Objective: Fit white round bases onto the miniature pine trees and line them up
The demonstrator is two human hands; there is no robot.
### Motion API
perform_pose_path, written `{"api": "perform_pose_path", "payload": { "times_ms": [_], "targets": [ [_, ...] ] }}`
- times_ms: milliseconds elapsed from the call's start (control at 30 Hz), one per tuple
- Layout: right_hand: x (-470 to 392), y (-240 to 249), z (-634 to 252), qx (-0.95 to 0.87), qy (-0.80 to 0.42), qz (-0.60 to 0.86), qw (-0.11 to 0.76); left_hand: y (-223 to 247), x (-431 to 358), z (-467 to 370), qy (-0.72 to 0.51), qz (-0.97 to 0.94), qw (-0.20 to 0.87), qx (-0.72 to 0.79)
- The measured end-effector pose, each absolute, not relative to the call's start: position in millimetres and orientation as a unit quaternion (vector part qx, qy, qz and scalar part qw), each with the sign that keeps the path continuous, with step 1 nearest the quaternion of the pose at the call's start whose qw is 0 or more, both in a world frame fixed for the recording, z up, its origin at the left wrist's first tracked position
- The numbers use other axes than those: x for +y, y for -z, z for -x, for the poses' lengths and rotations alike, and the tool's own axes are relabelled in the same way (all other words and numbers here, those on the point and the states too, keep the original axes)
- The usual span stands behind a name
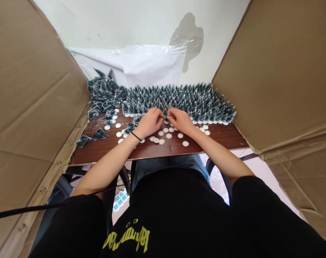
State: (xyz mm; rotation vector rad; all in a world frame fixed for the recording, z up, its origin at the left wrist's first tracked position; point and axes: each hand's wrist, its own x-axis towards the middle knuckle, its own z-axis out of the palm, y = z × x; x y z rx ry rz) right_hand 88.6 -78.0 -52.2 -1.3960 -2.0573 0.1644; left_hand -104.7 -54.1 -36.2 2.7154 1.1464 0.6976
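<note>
Both hands meet over the middle of a dark brown table (219,138), at the front edge of a dense block of upright miniature snowy trees (176,96). My left hand (150,123) has its fingers curled toward a small tree (165,113) between the hands. From the other side, my right hand (180,120) is bent round near the same tree, thumb and fingers close together. Whether either hand grips it is too small to tell. Round white discs (169,135) lie scattered before and beneath the hands.
A loose heap of trees (105,93) rises at the back left, and a few lie on their sides (98,134) at the front left. Brown cardboard walls (273,71) stand on both sides. White sheeting (152,64) covers the back.
</note>
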Motion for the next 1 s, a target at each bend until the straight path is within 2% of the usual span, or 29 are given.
{"api": "perform_pose_path", "payload": {
  "times_ms": [367, 500, 633, 833, 1000],
  "targets": [
    [-73, 61, -84, -0.785, -0.163, 0.464, 0.376, 40, -53, 104, -0.216, -0.904, 0.076, 0.36],
    [-76, 57, -87, -0.78, -0.131, 0.478, 0.381, 39, -55, 103, -0.203, -0.901, 0.079, 0.376],
    [-79, 50, -91, -0.791, -0.043, 0.518, 0.322, 39, -58, 101, -0.205, -0.897, 0.073, 0.385],
    [-78, 48, -94, -0.864, -0.037, 0.463, 0.193, 29, -58, 104, -0.226, -0.877, 0.012, 0.424],
    [-76, 53, -91, -0.87, -0.042, 0.462, 0.168, 25, -56, 107, -0.105, -0.881, -0.03, 0.46]
  ]
}}
